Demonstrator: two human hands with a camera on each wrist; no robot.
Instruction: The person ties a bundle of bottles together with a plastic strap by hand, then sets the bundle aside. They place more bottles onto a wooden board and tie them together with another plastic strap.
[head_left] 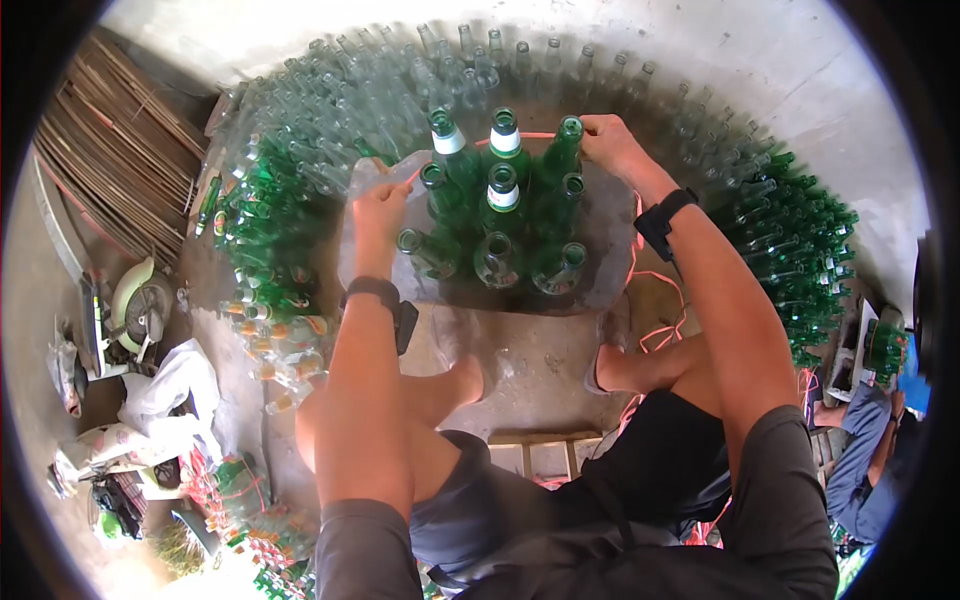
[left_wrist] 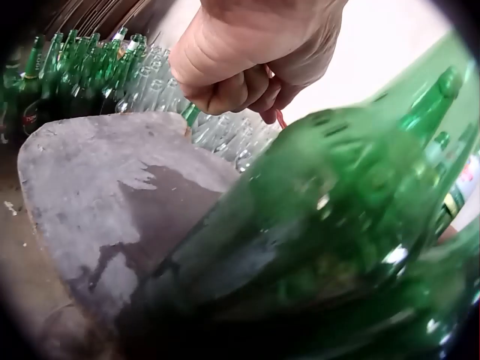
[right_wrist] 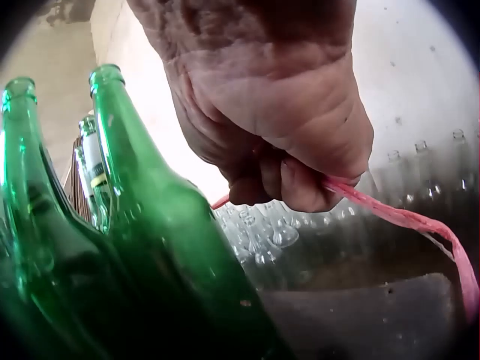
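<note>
Several green glass bottles (head_left: 498, 262) stand upright in a close group on a grey slab (head_left: 612, 255); a few have white neck labels. Pink plastic twine (right_wrist: 405, 216) runs behind the group, with one hand at either side. My left hand (head_left: 380, 215) pinches the twine at the left of the bottles, its fingers curled in the left wrist view. On the other side, my right hand (head_left: 615, 145) grips the twine beside the far right bottle (head_left: 565, 150). From the right hand, a length of twine drops past the slab's edge. Bottles hide part of the twine.
Clear bottles (head_left: 390, 100) crowd the floor along the wall, with green bottles (head_left: 790, 245) at the right and more at the left. Loose twine (head_left: 682, 310) trails to the floor by the right foot. A wooden frame (head_left: 545, 440) lies between the legs. Another person (head_left: 865, 450) sits at right.
</note>
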